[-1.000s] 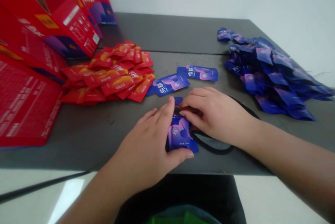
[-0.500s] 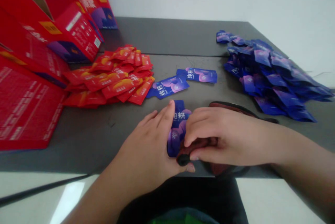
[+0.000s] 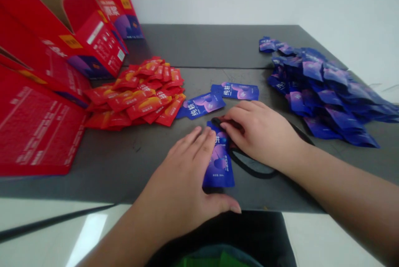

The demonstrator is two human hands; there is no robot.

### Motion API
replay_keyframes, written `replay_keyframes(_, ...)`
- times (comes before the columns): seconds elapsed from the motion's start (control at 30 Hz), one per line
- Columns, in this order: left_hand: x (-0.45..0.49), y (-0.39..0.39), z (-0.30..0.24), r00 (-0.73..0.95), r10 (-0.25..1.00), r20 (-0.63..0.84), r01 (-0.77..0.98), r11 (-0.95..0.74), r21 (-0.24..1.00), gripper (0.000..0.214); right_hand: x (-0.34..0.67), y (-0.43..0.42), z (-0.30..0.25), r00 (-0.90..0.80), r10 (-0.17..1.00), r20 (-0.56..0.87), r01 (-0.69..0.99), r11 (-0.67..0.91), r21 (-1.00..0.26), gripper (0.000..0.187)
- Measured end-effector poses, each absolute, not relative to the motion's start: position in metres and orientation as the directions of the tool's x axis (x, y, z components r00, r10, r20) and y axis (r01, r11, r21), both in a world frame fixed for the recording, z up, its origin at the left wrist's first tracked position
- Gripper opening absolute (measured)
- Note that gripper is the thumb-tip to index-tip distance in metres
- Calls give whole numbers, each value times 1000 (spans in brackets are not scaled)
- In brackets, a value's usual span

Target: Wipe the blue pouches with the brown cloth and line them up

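Note:
A blue and purple foil sachet (image 3: pixel 220 165) lies lengthwise on the dark grey table, printed with white characters. My left hand (image 3: pixel 183 171) rests on its left edge with the fingers spread, and the thumb lies beyond its lower end. My right hand (image 3: pixel 258 134) pinches a black elastic loop (image 3: pixel 249 169) near the sachet's upper end, with a dark red part showing between the fingers. The rest of the loop trails on the table, partly under that hand.
Two loose blue sachets (image 3: pixel 200 105) (image 3: pixel 235 91) lie just beyond my hands. A heap of red sachets (image 3: pixel 137 100) lies to the left, against open red cartons (image 3: pixel 37 129). A large heap of blue sachets (image 3: pixel 327 92) lies to the right on the grey table (image 3: pixel 218 46).
My right hand has moved up the sachet from its lower end, carrying the elastic loop. The sachet now lies straighter, and my left hand has flattened onto it.

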State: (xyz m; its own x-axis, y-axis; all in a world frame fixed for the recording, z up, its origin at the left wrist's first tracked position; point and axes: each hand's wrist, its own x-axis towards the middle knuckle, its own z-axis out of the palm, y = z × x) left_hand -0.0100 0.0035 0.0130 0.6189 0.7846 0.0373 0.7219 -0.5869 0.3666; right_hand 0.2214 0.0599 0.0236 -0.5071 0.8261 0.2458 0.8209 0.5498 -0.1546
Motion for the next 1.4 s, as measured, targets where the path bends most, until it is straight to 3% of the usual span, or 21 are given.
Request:
replay_keyframes(0.07, -1, -3, 16, 636, 770, 57, 702, -607, 373, 109, 226, 62, 23, -464, 840, 283, 826, 525, -204, 19)
replay_keyframes(0.17, 12, -10, 19, 647, 755, 107, 690, -640, 339, 54, 234, 63, 25, -379, 866, 326, 830, 474, -293, 15)
replay_keyframes(0.2, 14, -11, 19, 631, 764, 133, 706, -637, 311, 47, 236, 63, 27, -347, 874, 340, 830, 455, -322, 14)
replay_keyframes(0.37, 8, -12, 19, 470, 850, 238, 814, -521, 255, 55, 243, 62, 33, -198, 892, 407, 806, 385, -450, 16)
replay_keyframes(0.6, -3, -12, 23, 418, 904, 94, 860, -427, 280, 34, 241, 57, 37, -176, 877, 448, 782, 401, -477, 18)
replay_keyframes(0.67, -8, -5, 21, 494, 864, 97, 819, -499, 284, 46, 241, 55, 40, -218, 886, 410, 750, 421, -511, 16)
replay_keyframes(0.73, -12, 2, 16, 592, 802, 79, 753, -585, 300, 83, 240, 51, 45, -326, 872, 366, 665, 487, -566, 13)
replay_keyframes(0.83, -17, 11, 8, 632, 774, 37, 720, -605, 340, 117, 233, 42, 52, -613, 745, 261, 458, 605, -651, 12)
replay_keyframes(0.93, -18, 13, 4, 645, 764, 30, 692, -600, 402, 127, 220, 31, 53, -819, 562, 114, 360, 659, -661, 8)
replay_keyframes(1.0, -18, 12, 2, 647, 761, 41, 681, -601, 418, 131, 212, 26, 48, -842, 536, 70, 390, 692, -607, 15)
replay_keyframes(1.27, -16, 10, 0, 602, 796, 60, 725, -576, 378, 126, 206, 28, 40, -749, 660, 55, 542, 659, -521, 15)
replay_keyframes(1.4, -16, 11, 0, 596, 801, 54, 735, -571, 366, 129, 213, 38, 38, -683, 724, 92, 643, 656, -395, 17)
